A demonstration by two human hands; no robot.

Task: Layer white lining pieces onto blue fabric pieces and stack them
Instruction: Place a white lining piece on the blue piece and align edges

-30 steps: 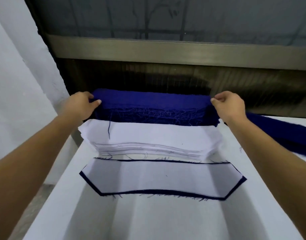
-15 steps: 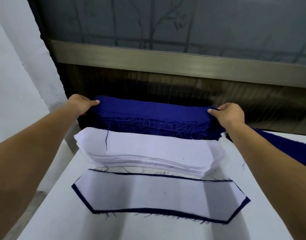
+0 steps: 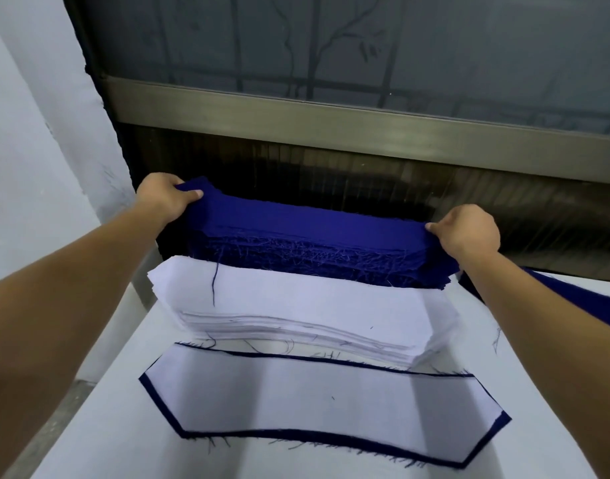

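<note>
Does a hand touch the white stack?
No: the left hand and the right hand both grip the ends of the top blue piece, behind the white stack.

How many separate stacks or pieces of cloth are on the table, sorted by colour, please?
Blue: 2 (blue stack at the back; blue cloth at the right edge)
White: 1 (white lining stack)
White on blue: 1 (layered piece nearest the camera)
Total: 4

light: even, soft, cool | shadows: faint bands on table (image 3: pixel 106 444) | focus: sharp | edges: wide-angle bowing
</note>
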